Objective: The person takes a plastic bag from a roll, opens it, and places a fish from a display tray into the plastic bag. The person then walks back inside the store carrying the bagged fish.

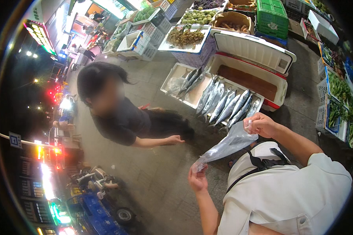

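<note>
A clear plastic bag (228,144) is stretched between my two hands, looking flat and without contents. My right hand (261,125) pinches one end of it, close to the near edge of a white tray of fish. The bag's other end is gripped by my left hand (199,177), lower down over the pavement. Several silvery, mackerel-like fish (228,105) lie side by side in the white tray (260,101), their tails hanging over its edge. Further left, a few more fish (192,79) rest in a second white tray (172,79) beside a crumpled plastic bag (176,85).
Behind the fish stands a red-and-white cool box (279,92), lid (253,50) raised, brownish inside. A person in dark clothes (120,120) faces the stall, one arm out. Crates of leafy greens (338,85) line the right; a fruit box (185,38) stands behind. A blue cart (97,214) is lower left.
</note>
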Action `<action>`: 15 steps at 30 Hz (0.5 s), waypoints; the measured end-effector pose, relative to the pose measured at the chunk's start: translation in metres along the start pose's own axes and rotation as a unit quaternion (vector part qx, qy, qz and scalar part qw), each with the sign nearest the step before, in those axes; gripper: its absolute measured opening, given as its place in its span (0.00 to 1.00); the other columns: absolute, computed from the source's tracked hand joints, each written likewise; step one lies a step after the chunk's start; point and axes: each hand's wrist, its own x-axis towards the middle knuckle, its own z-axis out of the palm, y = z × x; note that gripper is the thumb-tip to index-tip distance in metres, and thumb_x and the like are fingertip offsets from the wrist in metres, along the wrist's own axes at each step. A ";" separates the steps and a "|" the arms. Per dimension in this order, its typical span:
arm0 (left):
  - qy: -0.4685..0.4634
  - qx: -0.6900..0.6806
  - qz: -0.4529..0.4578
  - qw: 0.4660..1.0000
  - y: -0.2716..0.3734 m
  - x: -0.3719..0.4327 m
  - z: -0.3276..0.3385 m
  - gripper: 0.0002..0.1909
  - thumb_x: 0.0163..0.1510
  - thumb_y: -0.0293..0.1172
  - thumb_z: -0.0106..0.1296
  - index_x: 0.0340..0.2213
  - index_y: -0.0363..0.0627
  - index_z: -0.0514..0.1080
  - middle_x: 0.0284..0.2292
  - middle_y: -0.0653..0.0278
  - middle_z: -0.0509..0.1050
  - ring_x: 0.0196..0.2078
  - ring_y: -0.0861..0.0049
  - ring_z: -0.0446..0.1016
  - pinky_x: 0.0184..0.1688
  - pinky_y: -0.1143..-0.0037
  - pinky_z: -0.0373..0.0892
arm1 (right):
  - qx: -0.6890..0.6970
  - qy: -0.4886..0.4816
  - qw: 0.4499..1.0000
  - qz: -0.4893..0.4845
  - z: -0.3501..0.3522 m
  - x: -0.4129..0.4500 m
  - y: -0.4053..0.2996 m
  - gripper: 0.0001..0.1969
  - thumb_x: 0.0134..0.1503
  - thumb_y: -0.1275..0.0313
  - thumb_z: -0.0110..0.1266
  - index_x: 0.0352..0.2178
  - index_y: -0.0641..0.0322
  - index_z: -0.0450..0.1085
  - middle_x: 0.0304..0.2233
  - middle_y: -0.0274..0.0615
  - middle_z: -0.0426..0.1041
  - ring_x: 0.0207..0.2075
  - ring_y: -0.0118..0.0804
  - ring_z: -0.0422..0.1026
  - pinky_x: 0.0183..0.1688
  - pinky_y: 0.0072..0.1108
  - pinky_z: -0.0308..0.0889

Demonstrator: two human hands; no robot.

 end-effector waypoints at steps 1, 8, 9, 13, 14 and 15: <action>0.004 -0.039 -0.023 0.999 -0.008 0.004 -0.004 0.14 0.58 0.30 0.47 0.42 0.31 0.71 0.41 0.49 0.75 0.41 0.57 0.76 0.43 0.61 0.74 | -0.001 0.003 1.000 0.001 0.003 0.000 0.000 0.13 0.47 0.80 0.50 0.10 0.66 0.63 0.18 0.36 0.62 0.20 0.27 0.56 0.26 0.21 0.51; 0.028 -0.260 -0.109 0.959 -0.016 0.010 -0.004 0.19 0.55 0.35 0.51 0.45 0.36 0.69 0.47 0.53 0.72 0.52 0.60 0.69 0.58 0.53 0.62 | 0.034 -0.024 0.999 0.021 0.019 -0.001 0.000 0.15 0.55 0.78 0.52 0.14 0.65 0.64 0.20 0.35 0.60 0.21 0.26 0.56 0.26 0.21 0.51; 0.030 -0.262 -0.112 0.958 -0.018 0.011 -0.003 0.19 0.55 0.35 0.51 0.45 0.36 0.69 0.47 0.53 0.72 0.52 0.60 0.69 0.58 0.53 0.62 | 0.032 -0.022 0.999 0.024 0.026 0.000 -0.001 0.15 0.55 0.78 0.52 0.14 0.65 0.64 0.20 0.35 0.60 0.21 0.26 0.56 0.26 0.21 0.51; 0.029 -0.346 -0.113 0.931 -0.034 0.014 -0.006 0.20 0.54 0.37 0.51 0.47 0.40 0.69 0.48 0.56 0.72 0.53 0.62 0.69 0.58 0.53 0.62 | 0.035 -0.054 0.997 0.035 0.043 0.005 0.000 0.13 0.57 0.79 0.51 0.17 0.70 0.68 0.23 0.39 0.61 0.21 0.27 0.55 0.24 0.22 0.51; 0.021 -0.383 -0.105 0.918 -0.038 0.014 -0.009 0.20 0.54 0.37 0.50 0.47 0.41 0.69 0.48 0.57 0.72 0.53 0.63 0.69 0.57 0.53 0.63 | 0.050 -0.059 0.996 0.037 0.050 0.007 -0.002 0.12 0.58 0.78 0.51 0.18 0.70 0.68 0.23 0.40 0.61 0.21 0.27 0.55 0.24 0.22 0.51; 0.025 -0.385 -0.105 0.917 -0.046 0.015 -0.014 0.20 0.54 0.37 0.50 0.47 0.41 0.69 0.48 0.57 0.72 0.53 0.63 0.69 0.57 0.53 0.63 | 0.065 -0.066 0.995 0.039 0.056 0.008 -0.004 0.12 0.59 0.78 0.51 0.19 0.70 0.69 0.23 0.40 0.61 0.21 0.27 0.55 0.23 0.22 0.51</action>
